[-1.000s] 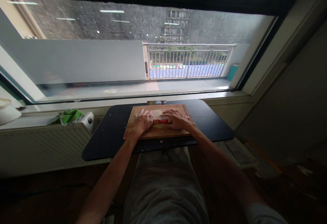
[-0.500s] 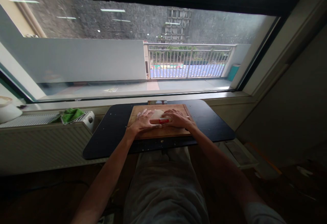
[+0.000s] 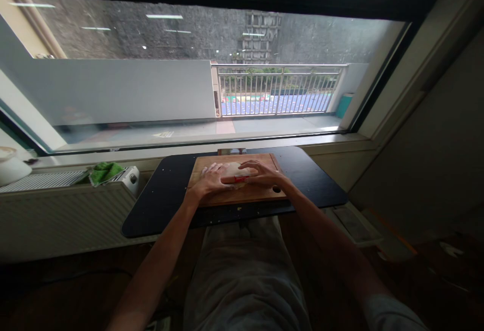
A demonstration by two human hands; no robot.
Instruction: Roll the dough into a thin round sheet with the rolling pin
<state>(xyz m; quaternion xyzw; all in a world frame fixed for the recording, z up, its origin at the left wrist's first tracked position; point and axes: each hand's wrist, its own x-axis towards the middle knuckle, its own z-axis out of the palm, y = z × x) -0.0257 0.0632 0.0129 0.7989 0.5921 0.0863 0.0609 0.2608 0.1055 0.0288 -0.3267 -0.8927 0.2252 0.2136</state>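
A wooden rolling pin (image 3: 229, 180) with a red label lies crosswise over a pale, flat piece of dough (image 3: 236, 167). Both are on a wooden cutting board (image 3: 242, 199). My left hand (image 3: 212, 178) is over the left end of the pin, its floury fingers reaching forward past it and its thumb on the near side. My right hand (image 3: 262, 173) is at the pin's right end with fingers arched and apart above the dough. Its thumb is close to the pin; whether it touches is hard to tell. The right tip of the pin is hidden.
The board rests on a dark small table (image 3: 313, 182) against a window sill. White specks dot the tabletop. On the left stands a radiator (image 3: 68, 215) with a green cloth (image 3: 105, 172) on it and a white pot (image 3: 13, 167) beyond. My legs are close to the near edge.
My right hand has raised and arched its fingers off the dough, and a dark hole in the board now shows beside its wrist. My left hand has barely moved.
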